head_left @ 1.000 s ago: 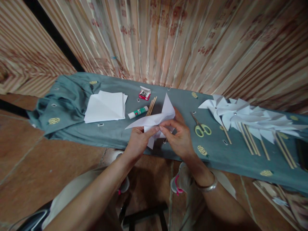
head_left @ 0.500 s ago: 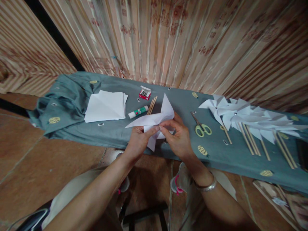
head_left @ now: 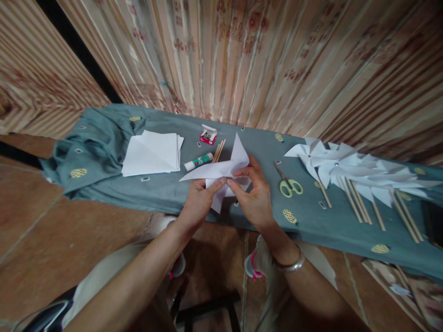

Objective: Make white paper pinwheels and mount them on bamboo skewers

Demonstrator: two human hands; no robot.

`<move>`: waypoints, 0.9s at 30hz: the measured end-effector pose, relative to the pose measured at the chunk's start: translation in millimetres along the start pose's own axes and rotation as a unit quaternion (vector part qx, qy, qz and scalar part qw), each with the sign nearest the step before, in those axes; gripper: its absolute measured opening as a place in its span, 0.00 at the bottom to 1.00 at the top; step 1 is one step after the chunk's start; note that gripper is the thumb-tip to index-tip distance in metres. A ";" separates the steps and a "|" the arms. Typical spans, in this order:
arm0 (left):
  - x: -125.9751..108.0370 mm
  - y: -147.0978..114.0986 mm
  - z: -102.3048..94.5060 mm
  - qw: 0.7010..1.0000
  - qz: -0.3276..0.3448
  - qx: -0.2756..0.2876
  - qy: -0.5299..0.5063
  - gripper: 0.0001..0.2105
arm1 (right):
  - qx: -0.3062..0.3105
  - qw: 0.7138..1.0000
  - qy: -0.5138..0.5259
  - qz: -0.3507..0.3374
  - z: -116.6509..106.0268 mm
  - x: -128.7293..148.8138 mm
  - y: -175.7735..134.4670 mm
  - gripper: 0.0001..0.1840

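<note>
A white paper pinwheel (head_left: 221, 171) with curved, folded blades is held up over the near middle of the cloth. My left hand (head_left: 200, 199) grips it from the left, thumb pressed close to its centre. From the right, my right hand (head_left: 254, 196) pinches the paper by the centre, its thumb meeting the left thumb. The fingers under the paper are partly hidden. Just behind it lie a green and white glue stick (head_left: 198, 161) and several thin wooden sticks (head_left: 218, 151). Scissors with pale green handles (head_left: 290, 186) rest to the right of my right hand.
A stack of white paper (head_left: 151, 153) lies on the green cloth (head_left: 104, 184) at the left. Behind the glue stick stands an open red box (head_left: 208, 135) of small metal pins. Finished pinwheels (head_left: 360, 167) on sticks overlap at the right, near a dark phone-like object (head_left: 432, 222).
My right fingers have shifted slightly on the paper near the centre, and the pinwheel's lower blade sits a little higher. Both hands keep their hold.
</note>
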State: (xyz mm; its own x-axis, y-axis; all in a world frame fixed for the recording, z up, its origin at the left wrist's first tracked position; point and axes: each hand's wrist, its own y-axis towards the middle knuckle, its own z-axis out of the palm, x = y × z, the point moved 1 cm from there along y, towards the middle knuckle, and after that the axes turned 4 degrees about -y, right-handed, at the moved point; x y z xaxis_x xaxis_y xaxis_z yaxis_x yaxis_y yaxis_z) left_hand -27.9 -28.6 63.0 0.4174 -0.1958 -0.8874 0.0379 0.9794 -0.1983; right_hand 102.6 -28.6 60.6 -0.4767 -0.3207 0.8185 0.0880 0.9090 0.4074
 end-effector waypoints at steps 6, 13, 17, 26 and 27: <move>-0.2 -1.1 1.6 1.000 -0.014 -0.002 -0.019 0.17 | -0.026 0.999 -0.030 -0.024 0.6 -0.4 -1.7 0.15; 1.9 -1.0 -0.7 0.999 -0.025 -0.017 -0.010 0.16 | -0.032 0.998 -0.048 -0.038 -0.5 -1.5 -1.4 0.39; 2.1 -1.5 -0.1 0.999 -0.026 -0.018 -0.023 0.16 | -0.019 1.000 -0.008 0.007 3.8 -11.7 -1.8 0.47; 2.0 -0.3 -0.6 0.999 -0.025 0.001 -0.021 0.18 | 0.006 0.998 0.002 0.055 -1.7 -10.3 -0.6 0.35; 1.5 -0.3 -1.0 1.000 -0.026 0.002 -0.016 0.18 | 0.008 0.998 0.003 0.056 -2.1 -10.1 -0.7 0.34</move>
State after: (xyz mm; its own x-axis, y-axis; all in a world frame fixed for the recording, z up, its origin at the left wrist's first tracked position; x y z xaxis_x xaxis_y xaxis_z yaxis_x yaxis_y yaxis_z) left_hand -28.1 -29.2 61.3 0.4435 -0.2451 -0.8621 0.0643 0.9681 -0.2422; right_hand 109.3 -26.5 52.9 -0.4600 -0.2182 0.8607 0.1265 0.9434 0.3067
